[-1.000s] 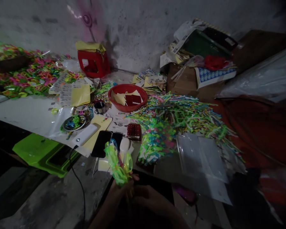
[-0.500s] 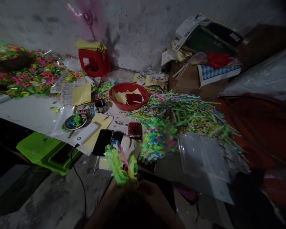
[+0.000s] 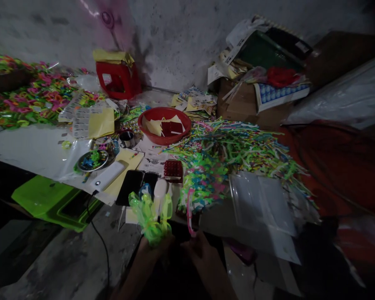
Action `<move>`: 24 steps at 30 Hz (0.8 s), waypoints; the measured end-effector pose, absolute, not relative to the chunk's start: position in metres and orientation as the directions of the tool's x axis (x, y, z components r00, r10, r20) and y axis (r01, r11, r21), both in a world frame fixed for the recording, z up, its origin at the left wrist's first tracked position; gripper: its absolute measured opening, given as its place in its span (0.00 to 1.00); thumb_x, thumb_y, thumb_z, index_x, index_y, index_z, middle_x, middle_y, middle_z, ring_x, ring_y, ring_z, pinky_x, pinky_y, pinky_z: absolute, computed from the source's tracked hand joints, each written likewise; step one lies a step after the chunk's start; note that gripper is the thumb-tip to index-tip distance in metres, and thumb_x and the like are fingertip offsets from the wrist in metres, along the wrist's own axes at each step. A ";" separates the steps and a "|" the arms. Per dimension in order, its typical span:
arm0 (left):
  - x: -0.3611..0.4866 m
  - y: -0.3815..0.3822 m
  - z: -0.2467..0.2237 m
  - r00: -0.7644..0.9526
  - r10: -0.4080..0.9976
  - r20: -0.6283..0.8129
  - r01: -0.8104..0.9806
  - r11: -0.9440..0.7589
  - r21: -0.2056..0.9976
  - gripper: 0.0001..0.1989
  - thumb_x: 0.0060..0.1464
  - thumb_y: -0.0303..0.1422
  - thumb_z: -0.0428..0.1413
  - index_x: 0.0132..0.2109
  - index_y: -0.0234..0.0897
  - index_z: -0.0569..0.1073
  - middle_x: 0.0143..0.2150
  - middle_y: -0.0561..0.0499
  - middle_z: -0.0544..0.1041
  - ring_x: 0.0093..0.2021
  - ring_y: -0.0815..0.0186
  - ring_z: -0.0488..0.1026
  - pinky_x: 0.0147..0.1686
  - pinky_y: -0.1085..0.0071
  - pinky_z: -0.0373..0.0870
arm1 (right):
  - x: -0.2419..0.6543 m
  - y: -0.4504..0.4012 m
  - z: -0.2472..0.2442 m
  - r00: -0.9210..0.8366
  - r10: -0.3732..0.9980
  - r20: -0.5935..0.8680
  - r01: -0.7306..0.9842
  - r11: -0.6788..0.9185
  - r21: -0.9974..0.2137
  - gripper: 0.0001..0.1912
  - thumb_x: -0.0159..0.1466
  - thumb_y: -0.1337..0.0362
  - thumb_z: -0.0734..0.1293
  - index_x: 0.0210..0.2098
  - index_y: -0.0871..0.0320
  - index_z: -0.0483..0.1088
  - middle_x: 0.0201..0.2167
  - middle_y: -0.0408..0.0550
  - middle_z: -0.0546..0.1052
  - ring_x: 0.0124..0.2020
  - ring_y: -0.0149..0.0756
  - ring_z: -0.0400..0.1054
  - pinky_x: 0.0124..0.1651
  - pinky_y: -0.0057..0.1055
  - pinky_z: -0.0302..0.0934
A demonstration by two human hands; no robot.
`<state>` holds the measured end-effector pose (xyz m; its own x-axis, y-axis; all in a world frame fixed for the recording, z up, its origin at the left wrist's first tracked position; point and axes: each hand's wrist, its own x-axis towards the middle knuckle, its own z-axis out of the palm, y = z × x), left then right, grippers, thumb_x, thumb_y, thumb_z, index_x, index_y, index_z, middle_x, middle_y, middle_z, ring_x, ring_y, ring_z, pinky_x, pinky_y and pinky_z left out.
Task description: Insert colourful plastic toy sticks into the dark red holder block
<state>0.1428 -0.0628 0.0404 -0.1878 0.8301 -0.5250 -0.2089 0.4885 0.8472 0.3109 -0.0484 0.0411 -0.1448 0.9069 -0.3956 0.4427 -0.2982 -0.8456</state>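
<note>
My left hand [image 3: 153,248] is closed round a bunch of translucent yellow-green plastic pieces [image 3: 151,221], with a blue one [image 3: 145,189] sticking up among them. To its right, my right hand [image 3: 202,252] pinches the lower end of a thin pink plastic strip [image 3: 189,212], which stands upright from the fingers. Both hands are low in front of my body, at the table's near edge, and their undersides are in shadow. Just beyond them lies a layered pile of green, blue, white and pink plastic pieces [image 3: 203,183].
A dark phone [image 3: 129,187], a white power bank [image 3: 109,177] with a cable and a dark red studded block [image 3: 173,170] lie on the table. Behind stands a red basin [image 3: 164,139] holding cards. Many coloured strips [image 3: 253,143] and clear plastic bags [image 3: 262,204] cover the right side.
The pink strip has come away from the bunch, and my right hand has moved right with it. My left hand still holds the green pieces. The whole view has shifted slightly.
</note>
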 end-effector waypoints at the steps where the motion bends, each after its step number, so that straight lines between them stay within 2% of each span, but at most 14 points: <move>1: 0.141 -0.063 0.040 -0.194 0.831 -0.522 -0.237 0.477 0.847 0.24 0.30 0.50 0.66 0.26 0.34 0.74 0.20 0.54 0.73 0.21 0.69 0.67 0.20 0.75 0.64 | 0.314 -0.048 0.040 -0.152 0.907 -0.394 0.438 -0.295 -0.849 0.10 0.58 0.54 0.64 0.31 0.54 0.63 0.25 0.43 0.77 0.27 0.37 0.72 0.32 0.28 0.61; 4: 0.139 -0.065 0.036 -0.218 0.787 -0.577 -0.328 0.498 0.803 0.27 0.28 0.48 0.68 0.34 0.34 0.73 0.22 0.56 0.73 0.18 0.71 0.65 0.17 0.76 0.62 | 0.321 -0.048 0.031 -0.146 0.925 -0.350 0.421 -0.262 -0.869 0.12 0.59 0.52 0.64 0.34 0.54 0.65 0.26 0.44 0.78 0.27 0.36 0.72 0.32 0.28 0.62; 7: 0.141 -0.069 0.032 -0.214 0.717 -0.663 -0.400 0.555 0.730 0.32 0.31 0.50 0.66 0.41 0.35 0.69 0.18 0.60 0.69 0.13 0.74 0.60 0.13 0.77 0.58 | 0.326 -0.048 0.025 -0.136 0.961 -0.239 0.373 -0.174 -0.911 0.14 0.60 0.52 0.64 0.38 0.55 0.67 0.30 0.47 0.79 0.27 0.34 0.72 0.34 0.28 0.64; 10: 0.140 -0.071 0.032 -0.162 0.742 -0.651 -0.438 0.537 0.721 0.33 0.34 0.50 0.65 0.45 0.35 0.68 0.19 0.60 0.70 0.16 0.73 0.63 0.14 0.78 0.60 | 0.327 -0.049 0.031 -0.128 0.979 -0.156 0.339 -0.105 -0.935 0.14 0.61 0.52 0.63 0.37 0.56 0.70 0.28 0.46 0.78 0.27 0.33 0.71 0.36 0.28 0.64; 12: 0.138 -0.072 0.036 -0.117 0.777 -0.619 -0.422 0.525 0.739 0.33 0.37 0.49 0.64 0.48 0.35 0.68 0.21 0.59 0.71 0.18 0.72 0.66 0.16 0.78 0.61 | 0.324 -0.051 0.038 -0.156 0.970 -0.187 0.308 -0.132 -0.942 0.16 0.62 0.50 0.61 0.34 0.56 0.70 0.22 0.43 0.73 0.21 0.29 0.66 0.27 0.25 0.61; 14: 0.136 -0.071 0.040 -0.075 0.813 -0.578 -0.392 0.509 0.767 0.31 0.41 0.47 0.63 0.49 0.35 0.69 0.23 0.56 0.74 0.22 0.69 0.69 0.21 0.76 0.65 | 0.318 -0.054 0.042 -0.201 0.943 -0.266 0.244 -0.215 -0.946 0.20 0.63 0.47 0.58 0.31 0.57 0.68 0.19 0.40 0.69 0.14 0.24 0.56 0.18 0.22 0.52; 16: 0.137 -0.070 0.042 -0.051 0.850 -0.524 -0.399 0.463 0.791 0.27 0.42 0.45 0.63 0.48 0.35 0.72 0.30 0.50 0.78 0.30 0.65 0.74 0.28 0.73 0.70 | 0.311 -0.059 0.040 -0.183 0.930 -0.318 0.168 -0.289 -0.942 0.22 0.62 0.44 0.58 0.31 0.57 0.67 0.19 0.39 0.66 0.13 0.22 0.51 0.16 0.22 0.48; 18: 0.141 -0.068 0.040 -0.051 0.875 -0.482 -0.454 0.410 0.791 0.25 0.40 0.44 0.64 0.45 0.36 0.74 0.37 0.46 0.80 0.34 0.61 0.75 0.31 0.71 0.71 | 0.306 -0.063 0.032 -0.063 0.948 -0.312 0.122 -0.303 -0.945 0.22 0.59 0.43 0.60 0.35 0.56 0.67 0.21 0.39 0.66 0.16 0.24 0.54 0.18 0.22 0.51; 21: 0.147 -0.066 0.032 -0.074 0.880 -0.470 -0.499 0.375 0.781 0.30 0.37 0.46 0.64 0.47 0.37 0.74 0.42 0.43 0.79 0.27 0.63 0.75 0.26 0.70 0.70 | 0.303 -0.068 0.017 0.090 0.954 -0.287 0.071 -0.293 -0.953 0.24 0.59 0.42 0.61 0.40 0.56 0.68 0.22 0.40 0.65 0.22 0.28 0.58 0.25 0.24 0.57; 24: 0.148 -0.064 0.028 -0.085 0.853 -0.514 -0.460 0.424 0.780 0.34 0.35 0.46 0.64 0.51 0.37 0.73 0.41 0.42 0.80 0.22 0.66 0.72 0.23 0.69 0.69 | 0.305 -0.070 0.010 0.026 0.943 -0.333 -0.038 -0.332 -0.943 0.25 0.60 0.41 0.58 0.39 0.56 0.69 0.18 0.38 0.60 0.18 0.27 0.53 0.20 0.23 0.52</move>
